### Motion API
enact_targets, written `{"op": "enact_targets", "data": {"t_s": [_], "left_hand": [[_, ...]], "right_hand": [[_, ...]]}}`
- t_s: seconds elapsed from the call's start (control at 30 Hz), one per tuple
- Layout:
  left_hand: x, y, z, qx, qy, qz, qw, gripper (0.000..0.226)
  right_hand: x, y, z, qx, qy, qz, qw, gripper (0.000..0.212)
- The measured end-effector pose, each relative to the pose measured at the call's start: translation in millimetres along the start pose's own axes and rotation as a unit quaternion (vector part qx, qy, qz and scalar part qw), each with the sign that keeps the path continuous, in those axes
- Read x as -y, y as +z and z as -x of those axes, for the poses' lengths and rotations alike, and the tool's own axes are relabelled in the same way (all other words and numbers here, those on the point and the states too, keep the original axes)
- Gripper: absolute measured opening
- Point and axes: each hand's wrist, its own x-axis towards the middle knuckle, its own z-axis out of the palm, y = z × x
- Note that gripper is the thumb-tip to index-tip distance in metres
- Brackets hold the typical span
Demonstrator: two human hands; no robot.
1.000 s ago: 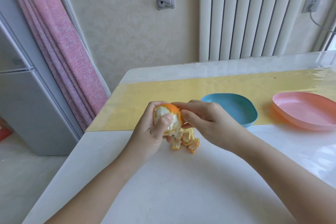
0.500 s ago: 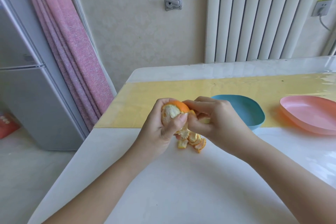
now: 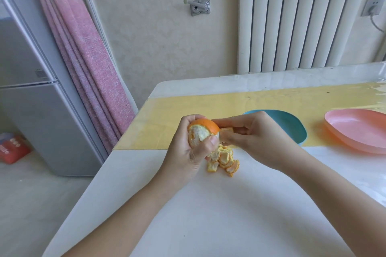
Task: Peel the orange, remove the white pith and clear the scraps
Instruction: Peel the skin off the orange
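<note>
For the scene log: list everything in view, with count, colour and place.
table: one, white
mat: one, yellow, across the table
orange: one, partly peeled, held centre
peel strip: one, orange, pinched beside the orange
peel scraps: one pile, orange-white, below the orange
blue dish: one, on the mat
pink dish: one, far right
fridge: one, grey, left
curtain: one, pink, beside the fridge
radiator: one, white, back wall
left hand: one, grips the orange
right hand: one, pinches the peel strip

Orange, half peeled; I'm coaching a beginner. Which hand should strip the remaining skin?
Right. The left hand grips the orange, thumb across its bare white side, so it is occupied steadying. The right hand pinches a peel strip beside the remaining skin, fingertips at its edge, ready to tear.
</note>
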Motion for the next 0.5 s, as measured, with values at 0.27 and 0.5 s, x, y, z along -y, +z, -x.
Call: {"op": "enact_targets", "data": {"t_s": [0.27,0.5], "left_hand": [[-2,-1,-4,0.003,-0.045,0.107,0.993,0.052],[-7,-6,-11,-0.051,-0.112,0.235,0.964,0.042]], "right_hand": [[-1,3,-2,-0.079,0.015,-0.034,0.996,0.032],[-6,6,-6,-0.090,0.056,-0.238,0.966,0.023]]}}
